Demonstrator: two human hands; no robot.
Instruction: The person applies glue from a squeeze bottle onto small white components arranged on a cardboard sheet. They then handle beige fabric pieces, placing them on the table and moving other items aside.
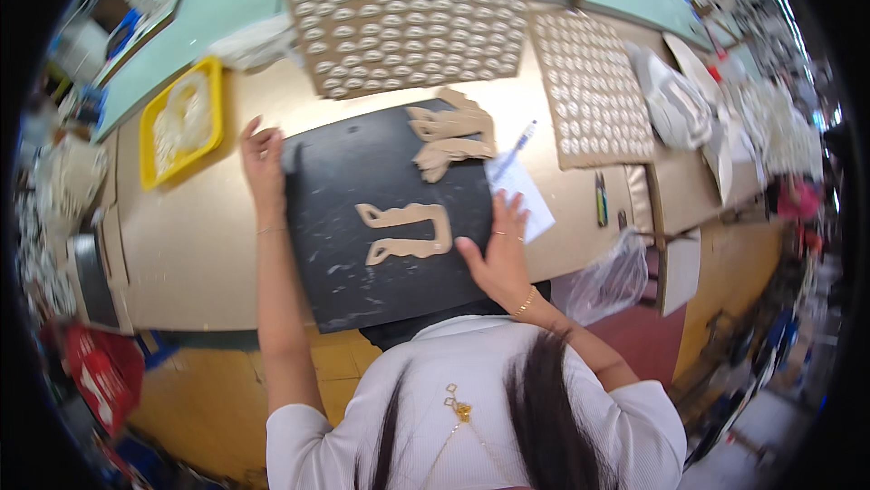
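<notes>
A black sheet point(362, 182) lies flat on the tan worktable point(190, 236). My left hand point(261, 156) rests at its upper left edge, fingers curled on the corner. My right hand point(497, 250) lies flat with fingers spread on the sheet's right edge. Between my hands, on the sheet, lies a tan U-shaped cardboard cut-out point(408, 231). A small pile of similar tan cut-outs point(451, 135) sits at the sheet's upper right corner.
A yellow tray point(149, 141) of pale pieces stands far left. Two cardboard boards point(412, 9) point(594, 91) covered with rows of small pale pieces lie at the back. A white paper slip point(524, 193) with a blue pen point(517, 147) lies right of the sheet, beside a clear plastic bag point(609, 277).
</notes>
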